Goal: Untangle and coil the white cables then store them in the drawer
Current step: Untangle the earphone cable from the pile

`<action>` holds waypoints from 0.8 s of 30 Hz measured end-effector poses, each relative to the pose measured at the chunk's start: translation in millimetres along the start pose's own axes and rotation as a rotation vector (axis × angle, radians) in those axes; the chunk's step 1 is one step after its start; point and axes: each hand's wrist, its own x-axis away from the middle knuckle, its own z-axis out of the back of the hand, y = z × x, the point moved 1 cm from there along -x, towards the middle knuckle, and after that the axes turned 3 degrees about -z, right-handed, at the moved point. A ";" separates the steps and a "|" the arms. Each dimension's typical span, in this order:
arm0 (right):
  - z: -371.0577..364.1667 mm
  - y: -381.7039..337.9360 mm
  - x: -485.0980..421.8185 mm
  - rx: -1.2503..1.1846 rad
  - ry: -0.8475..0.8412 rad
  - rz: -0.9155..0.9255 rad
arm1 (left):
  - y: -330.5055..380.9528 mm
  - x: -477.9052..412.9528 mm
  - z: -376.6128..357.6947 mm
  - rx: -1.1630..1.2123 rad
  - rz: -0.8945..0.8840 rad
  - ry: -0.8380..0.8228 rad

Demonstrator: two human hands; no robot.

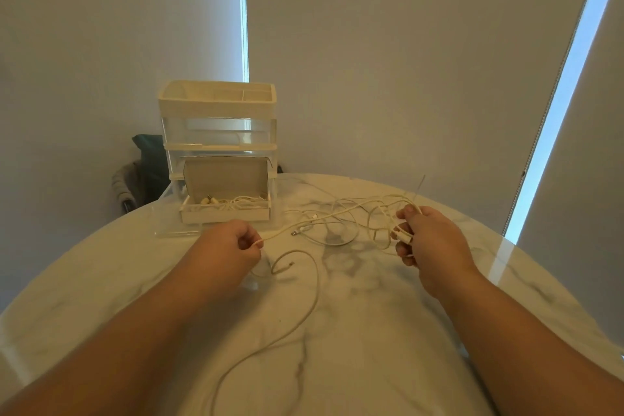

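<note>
Pulling apart could tighten the cable tangle (351, 213). Left grip (236, 245) pinches one strand (280, 234); right grip (429, 240) clutches several.

We see round marble worktop (388, 331); on it, drawer unit (217, 132) at far edge, tangled white cables (337, 219) just right

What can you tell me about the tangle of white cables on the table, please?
The white cables are thin cords in a loose tangle of loops, partly lying on the marble table, uncoiled. The left hand pinches one strand; the right hand grips several. One long strand trails toward the near edge.
</note>
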 end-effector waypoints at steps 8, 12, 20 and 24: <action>-13.3 7.1 16.3 0.232 -0.270 0.102 | 4.8 1.8 -1.3 0.208 0.058 -0.062; -28.4 -4.2 54.2 0.404 -0.462 0.240 | 8.8 3.5 -1.2 0.267 0.005 -0.105; -46.4 10.3 58.2 0.626 -0.403 0.277 | 6.7 3.8 10.7 0.098 -0.066 -0.115; -39.7 11.8 45.7 0.657 -0.331 0.268 | 6.2 5.2 24.1 0.100 -0.057 -0.140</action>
